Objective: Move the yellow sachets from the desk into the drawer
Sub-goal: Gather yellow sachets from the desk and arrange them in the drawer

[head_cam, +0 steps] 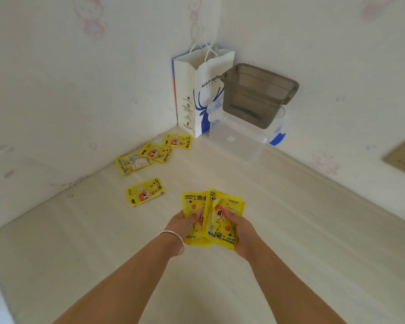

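I see both hands held together over the pale bench, sharing a fanned bunch of yellow sachets. My left hand grips the left side of the bunch, its fingers curled over the front of the nearest packet, and a silver bangle circles that wrist. My right hand grips the right side, thumb pressed on the front of the top packet, which reads "HAND WARMER". How many packets the bunch counts I cannot tell; at least three overlap.

Four more sachets lie flat on the bench, up and to the left of my hands. The closest one lies alone, near the bunch but apart from it. Beyond it, close to the left wall, a face-down sachet touches or slightly overlaps a face-up one. The fourth lies just in front of a white paper bag with a blue deer print, which stands upright in the corner.

Just right of the bag a smoky grey tub sits on a clear plastic box with a blue clip. A wall socket shows at far right.
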